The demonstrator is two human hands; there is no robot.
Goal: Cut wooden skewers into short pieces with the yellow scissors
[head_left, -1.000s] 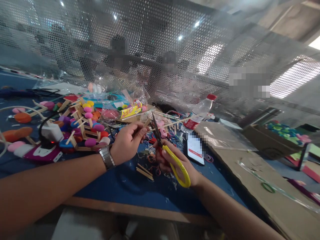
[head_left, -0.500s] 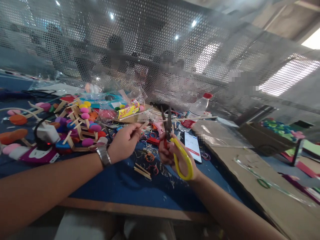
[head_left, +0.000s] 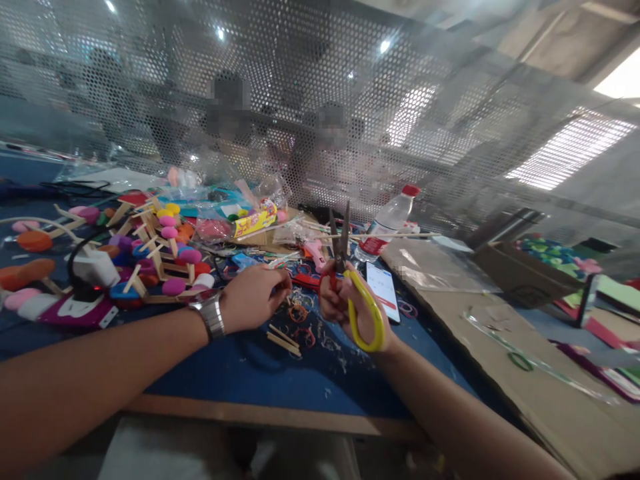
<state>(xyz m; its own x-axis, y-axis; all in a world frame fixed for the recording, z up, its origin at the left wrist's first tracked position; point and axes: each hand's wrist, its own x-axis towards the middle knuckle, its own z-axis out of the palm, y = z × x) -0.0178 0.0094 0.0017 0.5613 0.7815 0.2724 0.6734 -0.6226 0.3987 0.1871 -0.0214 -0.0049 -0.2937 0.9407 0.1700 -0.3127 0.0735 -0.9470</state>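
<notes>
My right hand (head_left: 336,308) grips a pair of scissors (head_left: 341,248) with yellow and red handles, its dark blades pointing up and parted. To its left, my left hand (head_left: 256,297) is low over the blue table with its fingers curled; whatever they may hold is hidden. Below and between the hands, several short wooden sticks (head_left: 284,341) lie side by side. Rubber bands (head_left: 299,313) and pale scraps are scattered close to them. A long thin stick (head_left: 400,235) runs sideways behind the blades.
Colourful wooden pieces with painted discs (head_left: 173,253) crowd the left, beside a white charger plug (head_left: 93,267). Behind are a yellow-labelled packet (head_left: 256,220) and a bottle with a red cap (head_left: 385,223). A phone (head_left: 383,290) lies right of the scissors, near a cardboard sheet (head_left: 450,323).
The small wooden stick that showed in my left fingers is out of sight, and that hand has dipped and turned downward. The scissors stay in my right hand, slightly more upright.
</notes>
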